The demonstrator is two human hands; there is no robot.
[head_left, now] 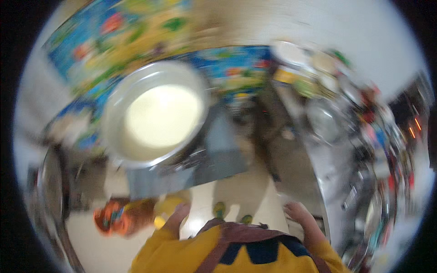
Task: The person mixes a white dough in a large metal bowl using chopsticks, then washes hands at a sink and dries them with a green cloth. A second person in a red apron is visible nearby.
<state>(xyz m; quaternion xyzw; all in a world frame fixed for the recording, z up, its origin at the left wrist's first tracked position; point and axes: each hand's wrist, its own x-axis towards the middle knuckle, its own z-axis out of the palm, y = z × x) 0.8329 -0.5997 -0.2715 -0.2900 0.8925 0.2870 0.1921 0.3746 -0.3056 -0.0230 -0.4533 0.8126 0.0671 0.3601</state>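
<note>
A large round metal pot (114, 120) stands ahead and to the left, with pale cream liquid (164, 116) in it. Low at the left, my left hand (180, 214) hangs in front of my body, next to a blurred yellow thing (170, 204) behind it; I cannot tell whether they touch. My right hand (297, 210) is out to the right, near the edge of the metal counter. Motion smears the fingers of both hands, and no held thing can be made out in either.
A grey panel (223, 145) lies under the pot, before a colourful patterned covering (136, 27). The metal counter (330, 182) on the right bears a glass-like bowl (324, 119) and several containers. Blurred orange things (114, 217) are low at the left. My feet (219, 210) stand on the pale floor (202, 195).
</note>
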